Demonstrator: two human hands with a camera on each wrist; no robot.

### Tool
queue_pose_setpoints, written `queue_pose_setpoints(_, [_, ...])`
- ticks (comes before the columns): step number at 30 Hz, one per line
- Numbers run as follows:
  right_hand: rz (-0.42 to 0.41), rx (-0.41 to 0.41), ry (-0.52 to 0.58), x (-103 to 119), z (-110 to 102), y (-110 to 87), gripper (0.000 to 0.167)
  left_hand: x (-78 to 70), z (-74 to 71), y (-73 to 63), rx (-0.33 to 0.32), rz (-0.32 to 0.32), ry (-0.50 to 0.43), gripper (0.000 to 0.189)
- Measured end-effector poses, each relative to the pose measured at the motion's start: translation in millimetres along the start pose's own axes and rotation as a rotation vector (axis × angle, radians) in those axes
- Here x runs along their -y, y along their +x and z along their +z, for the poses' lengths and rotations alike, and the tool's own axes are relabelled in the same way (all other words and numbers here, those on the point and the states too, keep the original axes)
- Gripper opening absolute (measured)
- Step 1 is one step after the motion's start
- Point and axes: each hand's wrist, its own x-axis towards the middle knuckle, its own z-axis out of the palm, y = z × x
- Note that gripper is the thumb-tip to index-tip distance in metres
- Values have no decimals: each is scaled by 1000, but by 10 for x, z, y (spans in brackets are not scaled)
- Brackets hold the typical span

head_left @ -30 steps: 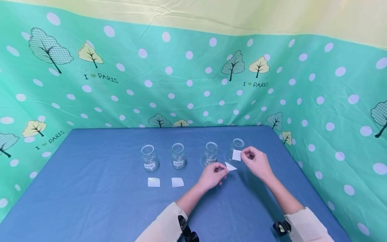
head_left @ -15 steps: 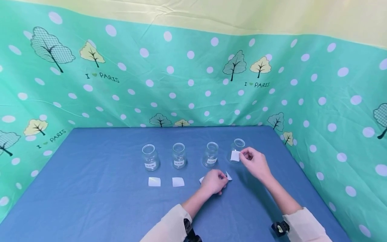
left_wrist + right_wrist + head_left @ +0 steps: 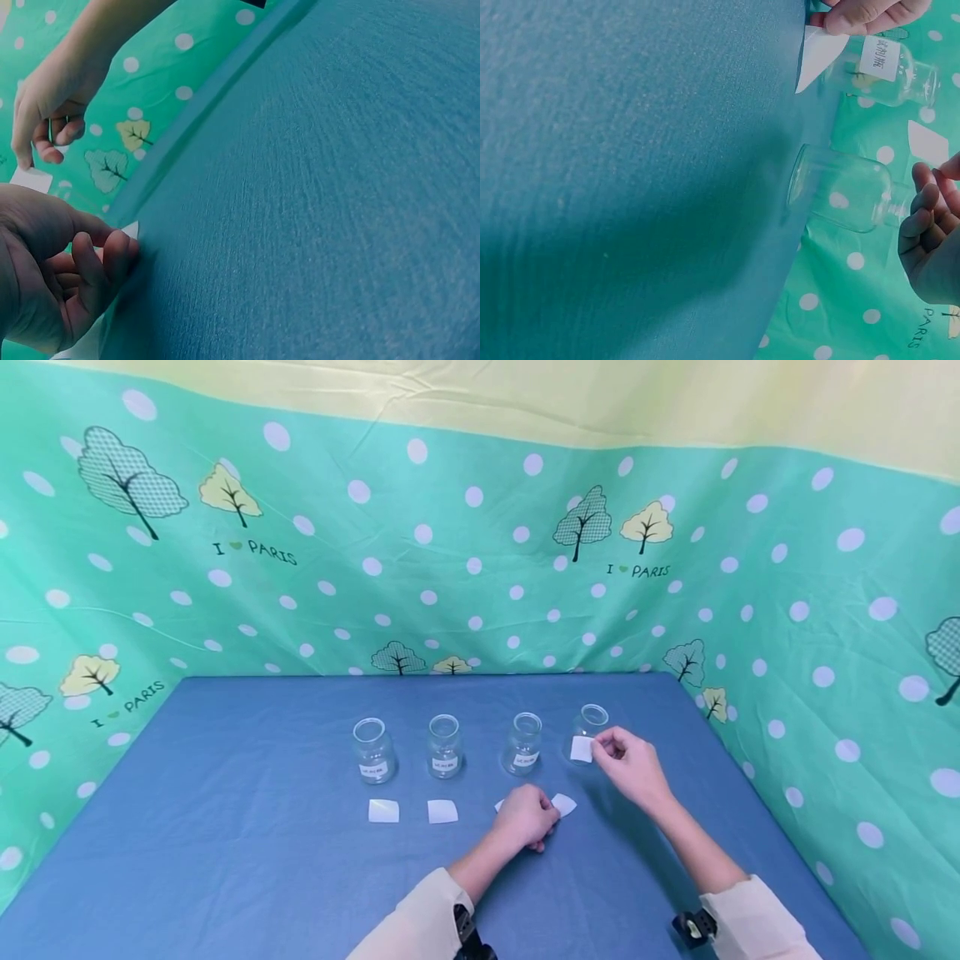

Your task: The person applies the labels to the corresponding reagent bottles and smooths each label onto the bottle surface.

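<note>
My right hand (image 3: 632, 767) pinches a small white label (image 3: 582, 748) by its edge, in front of the rightmost glass jar (image 3: 592, 723). The right wrist view shows this label apart from the jar, whose wall has no label there. My left hand (image 3: 527, 817) is low at the table and pinches a white paper piece (image 3: 565, 805) between thumb and finger; in the right wrist view that paper piece (image 3: 821, 56) looks curved. Another white paper (image 3: 499, 805) peeks out from behind the left hand. Left of the rightmost jar stands a labelled glass jar (image 3: 522, 745).
Two more glass jars with printed labels, one at far left (image 3: 372, 750) and one beside it (image 3: 445, 747), stand upright in the row. Before them lie two white paper squares, a left one (image 3: 384, 811) and a right one (image 3: 442, 812). A patterned curtain (image 3: 450, 552) borders the blue table (image 3: 262, 860).
My left hand has drawn back toward me with its paper piece and down to the table, beside another paper. The right hand with the label has shifted only slightly.
</note>
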Motion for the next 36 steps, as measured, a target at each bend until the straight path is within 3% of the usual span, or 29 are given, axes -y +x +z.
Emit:
queue_pose_setpoints(8, [-15,-6,8,-7,5,7,9,9,-52,14,-5,4,-15,22])
queue_pose_setpoints(14, [-18,5,13,1,4,5,10,-5,-132,23,-44,35,-3,14])
queue_pose_setpoints(26, [-28,7,-7,11,24,-32,8,-95,-301,95,-130,201,16,12])
queue_pose_setpoints(30, [-83,-15,-12,13,44,-67,7,-151,-294,99,-136,238,-54,15])
queue_pose_setpoints(36, [-191,-77,-32,21,77,-101,5,-191,-248,132,-142,277,-243,18])
